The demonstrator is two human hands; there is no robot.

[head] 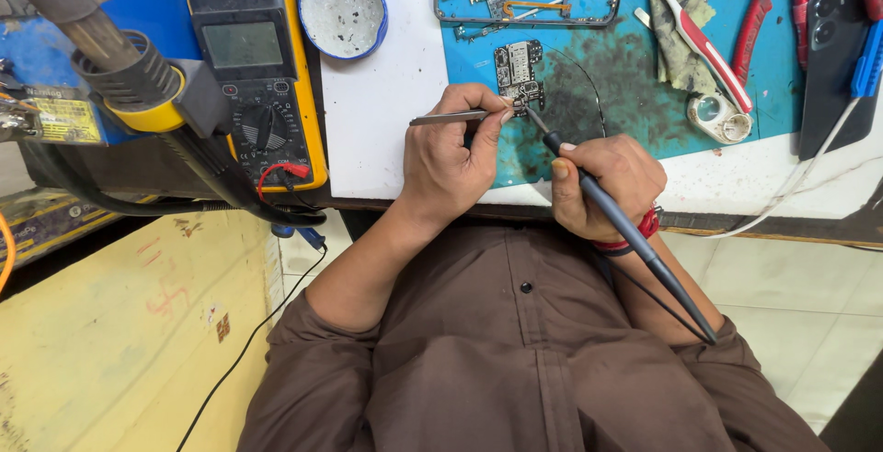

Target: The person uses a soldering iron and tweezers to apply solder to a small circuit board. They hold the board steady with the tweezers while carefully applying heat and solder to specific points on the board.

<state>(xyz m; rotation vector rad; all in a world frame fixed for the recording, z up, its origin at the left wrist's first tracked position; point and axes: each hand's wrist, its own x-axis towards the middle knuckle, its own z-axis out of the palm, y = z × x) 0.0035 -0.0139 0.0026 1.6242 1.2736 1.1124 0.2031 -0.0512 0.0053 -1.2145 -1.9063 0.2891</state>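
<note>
Yellow multimeter (258, 84), stained teal mat (635, 84), brown shirt (524, 360).

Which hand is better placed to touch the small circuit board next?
Right, probably. The right hand holds the thin dark soldering iron with its tip at the small dark circuit board; the left hand holds slim metal tweezers beside it.
</note>
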